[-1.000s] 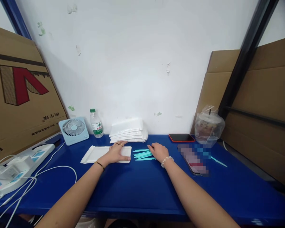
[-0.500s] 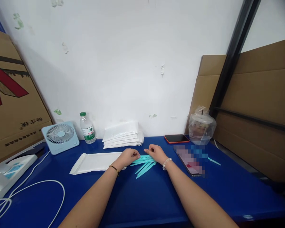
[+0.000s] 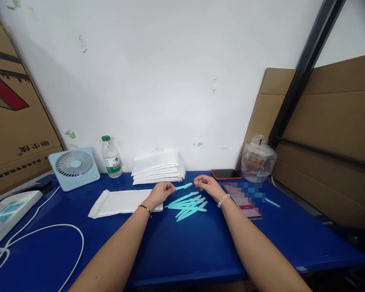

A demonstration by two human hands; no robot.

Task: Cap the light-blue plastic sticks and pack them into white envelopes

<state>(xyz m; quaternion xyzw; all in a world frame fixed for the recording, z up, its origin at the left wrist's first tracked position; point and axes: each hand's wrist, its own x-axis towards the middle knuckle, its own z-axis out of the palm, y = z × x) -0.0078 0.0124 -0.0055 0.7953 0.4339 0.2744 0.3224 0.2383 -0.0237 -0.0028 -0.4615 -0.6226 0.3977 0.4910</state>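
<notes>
Between finger and thumb, my left hand [image 3: 162,193] holds one thin turquoise stick [image 3: 184,187], its wider end pointing right. My right hand [image 3: 209,186] is just right of that end, apart from it, fingers curled with the thumb and forefinger parted and nothing visible between them. Several turquoise sticks [image 3: 188,207] lie in a loose, crossing pile on the blue table below the hands. A flat white padded envelope [image 3: 118,202] lies beside my left hand, its right part partly behind that hand and wrist.
Behind the hands is a stack of white envelopes [image 3: 158,167]. A bottle [image 3: 111,158] and fan [image 3: 76,167] stand left, near cables and a power strip [image 3: 13,215]. At right are two phones [image 3: 226,174], a bagged drink [image 3: 258,162] and another turquoise stick [image 3: 273,202].
My right hand has moved off the pile, up and to the right. My left hand has lifted one stick clear of the others, which now lie loose. The view has shifted slightly.
</notes>
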